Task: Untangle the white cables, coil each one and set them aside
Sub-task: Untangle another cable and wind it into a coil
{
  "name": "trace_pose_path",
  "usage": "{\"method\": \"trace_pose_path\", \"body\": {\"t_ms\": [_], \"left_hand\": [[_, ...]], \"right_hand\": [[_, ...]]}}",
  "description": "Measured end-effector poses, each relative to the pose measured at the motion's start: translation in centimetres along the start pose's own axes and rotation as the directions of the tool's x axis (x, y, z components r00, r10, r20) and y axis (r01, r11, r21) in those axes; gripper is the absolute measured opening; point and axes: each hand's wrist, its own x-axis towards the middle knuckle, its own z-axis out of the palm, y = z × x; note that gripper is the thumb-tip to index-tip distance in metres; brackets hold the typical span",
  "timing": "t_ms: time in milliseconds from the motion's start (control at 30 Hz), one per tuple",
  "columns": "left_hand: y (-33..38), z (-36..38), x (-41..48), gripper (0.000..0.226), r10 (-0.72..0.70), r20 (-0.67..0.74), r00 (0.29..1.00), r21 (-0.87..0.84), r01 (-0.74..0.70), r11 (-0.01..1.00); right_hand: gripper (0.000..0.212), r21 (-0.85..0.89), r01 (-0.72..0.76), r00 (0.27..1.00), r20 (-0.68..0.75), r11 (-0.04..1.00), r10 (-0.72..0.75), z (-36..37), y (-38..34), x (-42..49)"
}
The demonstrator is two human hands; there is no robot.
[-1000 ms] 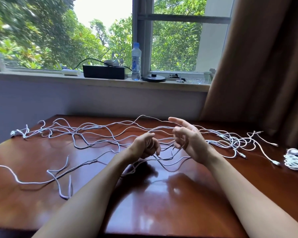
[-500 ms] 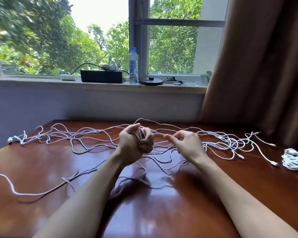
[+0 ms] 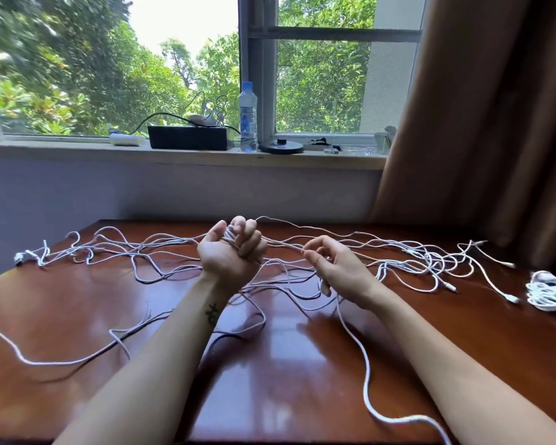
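Several white cables (image 3: 154, 248) lie tangled across the far half of the brown wooden table (image 3: 286, 364). My left hand (image 3: 231, 255) is raised above the table's middle, fingers curled round a small bundle of wound cable (image 3: 229, 235). Just to its right, my right hand (image 3: 337, 271) pinches a strand that stretches from the left fist, and a loose length (image 3: 363, 364) hangs from it down to the near edge. A finished white coil (image 3: 549, 292) lies at the table's right edge.
A windowsill behind the table carries a black box (image 3: 190, 138), a water bottle (image 3: 247, 117) and a black disc (image 3: 281, 146). A brown curtain (image 3: 482, 123) hangs at the right. One cable end (image 3: 29, 358) trails off the table's left side.
My left hand has risen and turned, gathering more cable into its fist. My right hand has closed from spread fingers to a pinch on the strand. The near-left cable loop has been pulled in.
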Motion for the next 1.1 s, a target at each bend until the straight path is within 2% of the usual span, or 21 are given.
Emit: {"method": "trace_pose_path", "body": {"t_ms": [33, 167, 333, 433, 533, 633, 733, 833, 933, 1000, 1100], "left_hand": [[0.2, -0.1, 0.0, 0.032, 0.008, -0.007, 1.0, -0.043, -0.008, 0.999], [0.5, -0.7, 0.3, 0.036, 0.019, -0.029, 0.999, -0.158, -0.023, 0.987], [1.1, -0.8, 0.8, 0.055, 0.052, -0.118, 0.992, -0.174, -0.072, 0.982], [1.6, -0.7, 0.9, 0.05, 0.077, -0.192, 0.978, -0.156, -0.108, 0.982], [1.5, -0.6, 1.1, 0.039, 0.077, -0.262, 0.962, -0.112, -0.11, 0.988], [1.1, -0.5, 1.6, 0.036, 0.118, -0.34, 0.933, 0.029, -0.115, 0.993], [0.5, -0.5, 2.0, 0.038, 0.183, -0.342, 0.922, 0.213, -0.114, 0.97], [0.0, -1.0, 2.4, 0.044, 0.304, -0.298, 0.905, 0.486, -0.13, 0.864], [-0.4, -1.8, 2.6, 0.046, 0.423, -0.167, 0.891, 0.741, -0.169, 0.65], [-0.6, -2.5, 2.6, 0.048, 0.443, -0.066, 0.894, 0.865, -0.17, 0.473], [-0.8, -3.3, 2.6, 0.049, 0.408, 0.042, 0.912, 0.935, -0.179, 0.305]], "right_hand": [[0.007, -0.015, 0.014, 1.0, -0.012, 1.0, -0.014, 0.0, 0.0, 0.0], [0.005, -0.264, 0.065, 0.997, -0.029, 0.962, -0.075, 0.0, 0.8, 0.2], [0.016, -0.322, 0.095, 0.995, 0.018, 0.942, -0.094, 0.3, 1.4, 0.2], [0.021, -0.293, 0.079, 0.996, 0.055, 0.953, -0.066, 0.5, 1.2, 0.2], [0.018, -0.223, 0.086, 0.986, 0.161, 0.971, -0.05, 0.7, 0.9, -0.1], [0.014, -0.101, 0.067, 0.967, 0.252, 0.993, -0.04, 0.9, 0.6, -0.5], [0.011, -0.029, 0.05, 0.956, 0.29, 0.998, -0.039, 0.9, -0.1, -0.8], [0.016, 0.039, 0.022, 0.957, 0.287, 0.999, -0.032, 1.0, -0.8, -1.0], [0.029, 0.166, 0.016, 0.969, 0.242, 0.986, -0.056, 0.9, -1.1, -0.9], [0.033, 0.271, -0.015, 0.97, 0.237, 0.962, -0.051, 0.7, -1.3, -0.9], [0.032, 0.33, -0.044, 0.973, 0.228, 0.943, -0.034, 0.4, -1.7, -1.0]]}}
